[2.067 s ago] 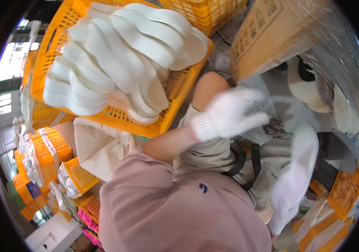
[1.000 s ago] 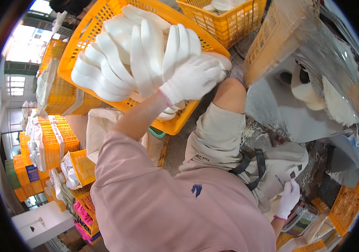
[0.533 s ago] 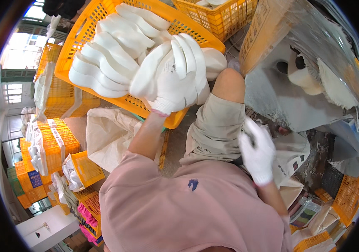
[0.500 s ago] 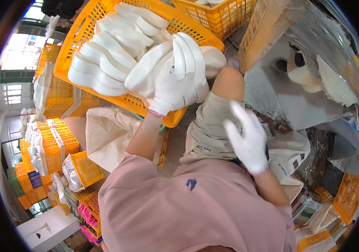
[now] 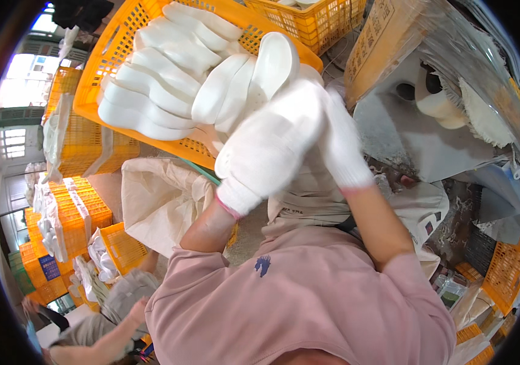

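Left hand and right hand are together beside crate of soles; grip cannot be determined. Sack stands on grey floor; stacked crates, window at left.

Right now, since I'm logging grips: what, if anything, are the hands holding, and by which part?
Apparently a white sole-shaped piece, between the left hand and the right hand; blur hides which part each grips.

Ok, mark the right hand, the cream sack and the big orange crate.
Right hand [image 5: 341,140]: head view, on its gloved middle.
Cream sack [image 5: 164,198]: head view, middle of its cloth.
Big orange crate [image 5: 190,148]: head view, on its slotted near side.
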`<state>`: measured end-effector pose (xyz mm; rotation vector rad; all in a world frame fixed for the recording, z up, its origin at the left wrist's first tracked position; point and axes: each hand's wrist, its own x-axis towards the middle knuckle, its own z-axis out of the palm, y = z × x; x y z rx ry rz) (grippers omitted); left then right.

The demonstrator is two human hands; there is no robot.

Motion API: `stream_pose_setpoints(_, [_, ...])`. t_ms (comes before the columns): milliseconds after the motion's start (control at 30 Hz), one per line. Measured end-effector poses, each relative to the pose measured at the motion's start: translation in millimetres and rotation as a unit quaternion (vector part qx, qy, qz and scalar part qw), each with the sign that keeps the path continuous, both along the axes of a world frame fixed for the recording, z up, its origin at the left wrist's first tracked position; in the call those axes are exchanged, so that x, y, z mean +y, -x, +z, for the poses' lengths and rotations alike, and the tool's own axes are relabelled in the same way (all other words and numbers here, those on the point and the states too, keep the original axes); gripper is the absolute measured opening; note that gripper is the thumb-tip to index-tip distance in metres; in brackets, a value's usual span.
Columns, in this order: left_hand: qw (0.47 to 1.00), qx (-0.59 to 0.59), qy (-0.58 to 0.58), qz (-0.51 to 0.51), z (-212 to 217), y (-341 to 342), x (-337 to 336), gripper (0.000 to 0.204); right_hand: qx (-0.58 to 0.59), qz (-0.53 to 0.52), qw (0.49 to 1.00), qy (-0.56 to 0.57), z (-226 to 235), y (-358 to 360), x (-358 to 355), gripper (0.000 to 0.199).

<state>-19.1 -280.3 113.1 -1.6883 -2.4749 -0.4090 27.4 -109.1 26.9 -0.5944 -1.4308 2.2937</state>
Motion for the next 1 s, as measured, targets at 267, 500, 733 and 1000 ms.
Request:
stream_pose_setpoints(267, [0.904, -0.260, -0.169, -0.296, -44.0, -113.5, 112.5, 0.059, -0.316, -0.260, 0.888, -0.208, 80.2, -284.5, 68.6, 0.046])
stream_pose_setpoints(500, [0.294, -0.947, -0.039, 0.123, -95.5, -163.7, 263.8, 0.047, -0.356, -0.260, 0.839, -0.318, 94.4, -322.5, 36.9, 0.052])
stream_pose_setpoints(733, [0.239, -0.961, -0.141, -0.019, -119.3, -171.9, 368.6, 0.039, -0.385, -0.367, 0.709, -0.464, 89.0, -275.9, 105.4, 0.047])
stream_pose_setpoints(1000, [0.664, -0.743, -0.058, 0.052, -204.1, -49.0, 373.3, 0.057, -0.210, -0.305, 0.743, -0.558, 46.9, -227.9, 224.0, 0.018])
